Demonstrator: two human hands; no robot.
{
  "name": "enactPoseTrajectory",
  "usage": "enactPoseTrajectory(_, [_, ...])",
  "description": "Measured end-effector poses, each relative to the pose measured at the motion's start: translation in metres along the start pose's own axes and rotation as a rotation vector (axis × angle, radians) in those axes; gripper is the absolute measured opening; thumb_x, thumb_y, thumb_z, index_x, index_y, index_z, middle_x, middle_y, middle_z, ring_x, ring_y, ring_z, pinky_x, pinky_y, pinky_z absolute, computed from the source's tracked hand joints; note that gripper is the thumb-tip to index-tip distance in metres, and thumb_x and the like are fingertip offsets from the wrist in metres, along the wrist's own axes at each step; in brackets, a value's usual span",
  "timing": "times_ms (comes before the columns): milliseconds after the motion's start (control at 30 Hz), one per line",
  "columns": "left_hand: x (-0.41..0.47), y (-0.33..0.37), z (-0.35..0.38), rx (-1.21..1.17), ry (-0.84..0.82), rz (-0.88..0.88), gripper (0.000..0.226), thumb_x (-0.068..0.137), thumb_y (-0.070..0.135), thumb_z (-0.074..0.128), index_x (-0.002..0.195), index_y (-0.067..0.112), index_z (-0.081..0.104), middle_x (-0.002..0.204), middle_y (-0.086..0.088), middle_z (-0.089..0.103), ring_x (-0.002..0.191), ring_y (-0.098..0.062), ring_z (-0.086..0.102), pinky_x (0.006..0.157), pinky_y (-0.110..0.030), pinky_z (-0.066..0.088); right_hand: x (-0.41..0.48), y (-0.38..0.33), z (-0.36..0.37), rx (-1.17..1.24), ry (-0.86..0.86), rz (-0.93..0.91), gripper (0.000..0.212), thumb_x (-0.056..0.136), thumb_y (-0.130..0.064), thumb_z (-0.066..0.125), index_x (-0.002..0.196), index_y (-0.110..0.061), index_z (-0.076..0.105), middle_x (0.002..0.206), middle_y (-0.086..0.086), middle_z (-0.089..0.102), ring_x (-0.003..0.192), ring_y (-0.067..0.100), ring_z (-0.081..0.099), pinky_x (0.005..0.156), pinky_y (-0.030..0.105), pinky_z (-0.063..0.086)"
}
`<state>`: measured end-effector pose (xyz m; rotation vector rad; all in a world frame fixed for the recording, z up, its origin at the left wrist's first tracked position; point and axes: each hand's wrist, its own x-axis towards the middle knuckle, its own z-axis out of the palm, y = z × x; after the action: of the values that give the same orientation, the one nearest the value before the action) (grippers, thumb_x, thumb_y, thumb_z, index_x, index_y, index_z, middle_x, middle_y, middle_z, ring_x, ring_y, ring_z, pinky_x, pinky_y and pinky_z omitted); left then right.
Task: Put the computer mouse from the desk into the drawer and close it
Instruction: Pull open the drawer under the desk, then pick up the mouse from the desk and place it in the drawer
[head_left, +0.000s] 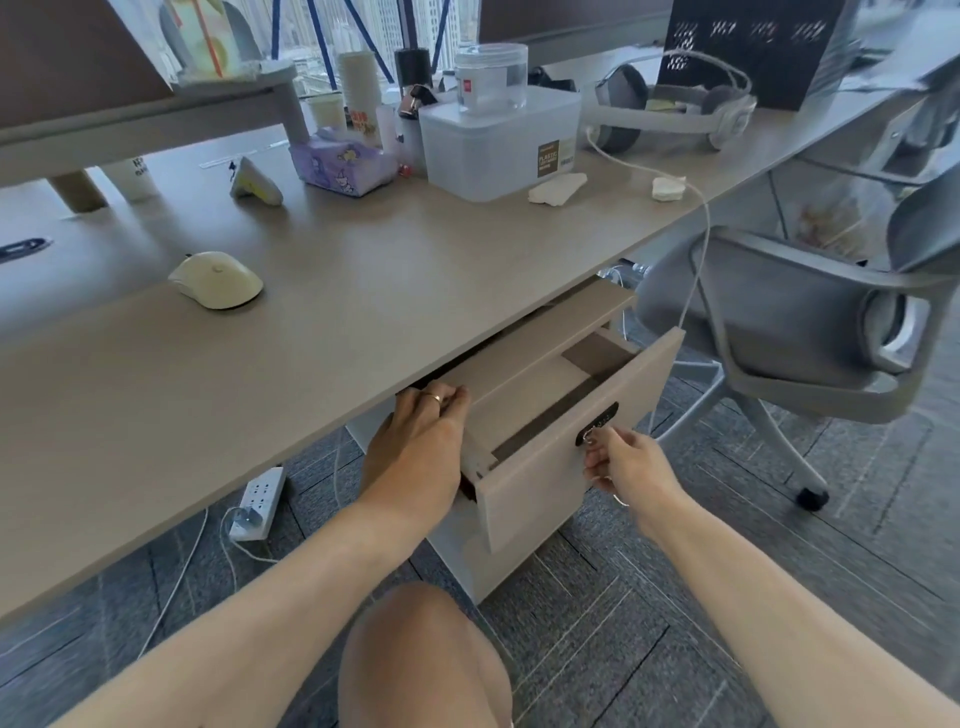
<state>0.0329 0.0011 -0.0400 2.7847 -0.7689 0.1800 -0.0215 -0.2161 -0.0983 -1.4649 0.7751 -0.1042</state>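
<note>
A cream computer mouse (217, 279) lies on the beige desk (363, 260), left of centre. Below the desk edge, the top drawer (550, 431) of a beige cabinet stands partly pulled out. Its inside looks bare where I can see it. My left hand (421, 441) rests on the drawer's left side just under the desk edge, fingers curled over the top. My right hand (623, 462) pinches the small key in the black lock (597, 415) on the drawer front. Both hands are well away from the mouse.
On the back of the desk stand a clear plastic box (498, 140), a purple tissue pack (343, 163), paper cups (358, 83) and a grey headset (670, 109) with a white cable hanging down. A grey office chair (810, 322) stands right of the drawer. A power strip (258, 501) lies on the floor.
</note>
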Motion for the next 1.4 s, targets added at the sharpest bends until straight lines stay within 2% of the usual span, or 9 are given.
enactPoseTrajectory(167, [-0.002,0.001,0.005,0.018,-0.006,-0.007,0.069,0.080,-0.012,0.048,0.143,0.016,0.044,0.145,0.002,0.040,0.124,-0.024,0.035,0.081,-0.033,0.049,-0.036,0.018,-0.040,0.009,0.031,-0.008,0.026,0.100,-0.017,0.047,0.081,-0.008,0.062,0.070,0.008,0.059,0.063,0.022,0.057,0.063,0.033,0.046])
enactPoseTrajectory(467, [-0.014,0.015,0.016,0.010,-0.035,-0.059,0.060,0.101,0.018,0.043,0.155,0.008,0.020,0.159,-0.011,0.024,0.144,-0.026,0.018,0.097,-0.043,0.049,-0.078,0.050,-0.099,-0.042,0.090,-0.044,0.027,0.100,-0.016,0.044,0.088,-0.002,0.064,0.073,0.010,0.062,0.065,0.022,0.058,0.069,0.040,0.047])
enactPoseTrajectory(767, [-0.017,0.029,0.010,-0.004,-0.112,-0.127,0.072,0.101,0.032,0.045,0.158,0.006,0.010,0.166,-0.012,0.012,0.152,-0.027,0.006,0.112,-0.046,0.036,-0.091,0.057,-0.115,-0.048,0.113,-0.027,0.028,0.102,-0.021,0.044,0.087,-0.006,0.064,0.076,0.010,0.064,0.069,0.022,0.060,0.070,0.038,0.050])
enactPoseTrajectory(933, [-0.012,0.031,-0.005,-0.008,-0.190,-0.131,0.073,0.098,0.034,0.047,0.157,0.006,0.014,0.166,-0.011,0.014,0.151,-0.025,0.010,0.114,-0.043,0.032,-0.095,0.055,-0.120,-0.124,0.076,0.025,0.027,0.102,-0.031,0.042,0.103,-0.011,0.061,0.090,0.008,0.068,0.077,0.023,0.063,0.077,0.041,0.053])
enactPoseTrajectory(1000, [-0.014,0.035,-0.018,-0.003,-0.234,-0.090,0.070,0.097,0.036,0.048,0.155,0.007,0.022,0.164,-0.011,0.020,0.149,-0.027,0.018,0.114,-0.043,0.032,-0.104,0.046,-0.124,-0.290,0.145,-0.061,0.030,0.101,-0.043,0.042,0.114,-0.019,0.053,0.105,0.003,0.066,0.091,0.021,0.063,0.083,0.044,0.053])
enactPoseTrajectory(1067, [-0.019,0.042,-0.037,-0.002,-0.210,0.038,0.068,0.097,0.042,0.050,0.154,0.013,0.028,0.161,-0.007,0.026,0.146,-0.025,0.025,0.111,-0.046,0.038,-0.115,0.027,-0.126,-0.436,0.252,-0.280,0.036,0.098,-0.050,0.044,0.122,-0.023,0.046,0.114,-0.001,0.058,0.099,0.017,0.057,0.082,0.037,0.045])
enactPoseTrajectory(1200, [-0.020,0.047,-0.095,-0.075,0.039,0.307,0.066,0.095,0.044,0.058,0.152,0.019,0.036,0.153,-0.001,0.042,0.137,-0.022,0.039,0.110,-0.042,0.040,-0.129,-0.028,-0.104,-0.741,0.275,-0.704,0.045,0.094,-0.052,0.048,0.130,-0.025,0.042,0.116,-0.006,0.048,0.108,0.014,0.045,0.090,0.035,0.040])
enactPoseTrajectory(1300, [-0.009,0.020,-0.133,-0.090,0.143,0.262,0.065,0.095,0.040,0.061,0.151,0.014,0.040,0.152,-0.008,0.044,0.139,-0.027,0.037,0.114,-0.038,0.030,-0.127,-0.063,-0.065,-0.895,0.123,-0.810,0.057,0.095,-0.057,0.044,0.141,-0.026,0.037,0.135,-0.004,0.048,0.127,0.015,0.042,0.105,0.039,0.037])
enactPoseTrajectory(1400, [-0.005,-0.038,-0.155,-0.005,0.086,0.051,0.068,0.096,0.047,0.054,0.154,0.017,0.034,0.160,-0.005,0.033,0.146,-0.026,0.028,0.117,-0.038,0.023,-0.125,-0.090,-0.013,-0.972,-0.025,-0.916,0.063,0.096,-0.060,0.037,0.148,-0.024,0.034,0.148,-0.002,0.044,0.138,0.017,0.037,0.113,0.040,0.034])
